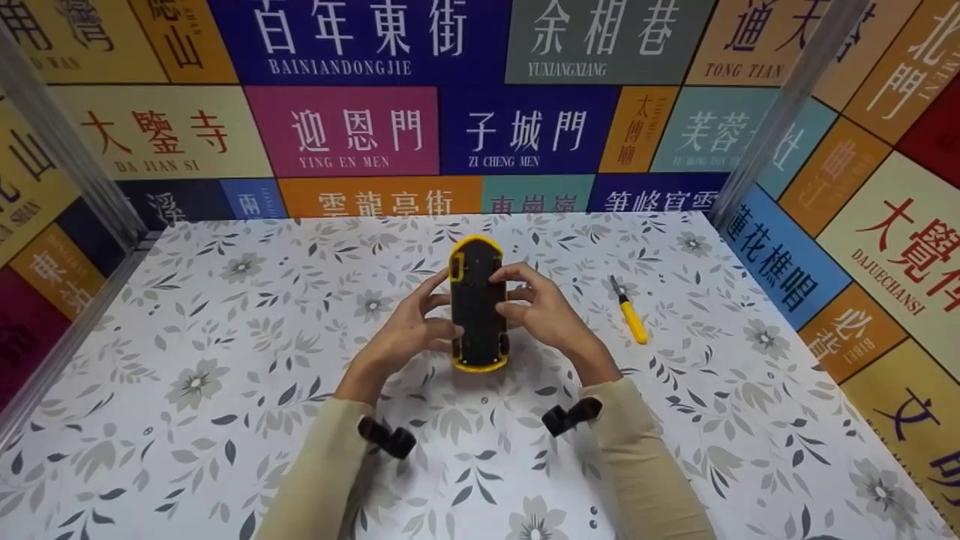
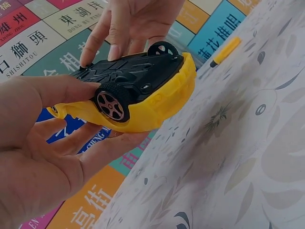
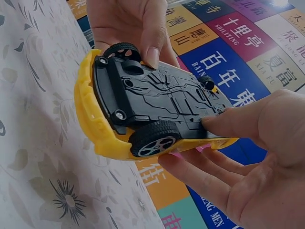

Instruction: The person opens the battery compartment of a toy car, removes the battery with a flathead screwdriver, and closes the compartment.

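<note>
Both hands, the left hand [image 1: 411, 330] and right hand [image 1: 541, 311], grip one yellow plastic toy car [image 1: 477, 304] between them, fingers curled round its sides, black ridged underside up, above the floral-patterned surface [image 1: 225, 360]. Right of the right hand lies one yellow-handled screwdriver [image 1: 628, 319].

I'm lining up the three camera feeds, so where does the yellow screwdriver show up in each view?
Head: the screwdriver lies on the flowered table, right of the upside-down toy car held by both hands.
Left wrist: upper right, on the table beyond the car.
Right wrist: not in view.
Shared landmark: the toy car's black underside, seen in all three views.
</note>
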{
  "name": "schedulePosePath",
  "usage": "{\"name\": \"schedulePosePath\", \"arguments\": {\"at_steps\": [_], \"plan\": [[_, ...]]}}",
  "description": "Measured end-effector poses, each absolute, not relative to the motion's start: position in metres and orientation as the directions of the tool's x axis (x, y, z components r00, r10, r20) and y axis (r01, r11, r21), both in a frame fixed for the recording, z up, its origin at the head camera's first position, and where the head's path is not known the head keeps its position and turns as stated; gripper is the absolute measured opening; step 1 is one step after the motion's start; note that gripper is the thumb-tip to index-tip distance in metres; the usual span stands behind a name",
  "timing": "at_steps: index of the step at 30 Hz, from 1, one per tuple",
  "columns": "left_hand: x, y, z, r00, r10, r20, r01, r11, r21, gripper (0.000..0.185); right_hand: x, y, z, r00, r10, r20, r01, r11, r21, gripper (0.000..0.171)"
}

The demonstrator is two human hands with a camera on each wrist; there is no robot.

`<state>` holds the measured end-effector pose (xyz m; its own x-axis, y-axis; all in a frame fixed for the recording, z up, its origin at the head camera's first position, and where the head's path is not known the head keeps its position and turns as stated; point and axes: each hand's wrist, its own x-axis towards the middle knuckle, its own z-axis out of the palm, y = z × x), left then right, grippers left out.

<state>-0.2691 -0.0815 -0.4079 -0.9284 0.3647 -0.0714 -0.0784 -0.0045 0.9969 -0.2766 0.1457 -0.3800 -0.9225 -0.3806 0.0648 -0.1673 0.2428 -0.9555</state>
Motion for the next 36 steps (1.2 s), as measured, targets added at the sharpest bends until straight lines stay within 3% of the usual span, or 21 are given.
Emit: {"name": "schedulePosePath", "arguments": {"at_steps": [13,26,30,36], "plan": [[-0.273,-0.082,-0.412,-0.934,0.333,-0.132,-0.135,0.015,0.991,0.091,-0.269,0.143,-0.37,-0.935,-0.324,0.147,-0.281,0.419,-0.863,0.026],[-0.27,-0.084,-0.412,-0.925,0.343,-0.164,-0.179,-0.012,0.984,0.091,-0.268,0.139,-0.372,-0.925,-0.318,0.21,-0.335,0.417,-0.845,0.021],[-0.27,-0.084,-0.412,-0.921,0.356,-0.157,-0.184,-0.043,0.982,0.091,-0.268,0.138,-0.372,-0.922,-0.283,0.263,-0.36,0.38,-0.852,0.018],[-0.272,-0.081,-0.412,-0.923,0.346,-0.167,-0.198,-0.054,0.979,0.091,-0.272,0.147,-0.367,-0.913,-0.134,0.386,-0.404,0.153,-0.902,0.019]]}}
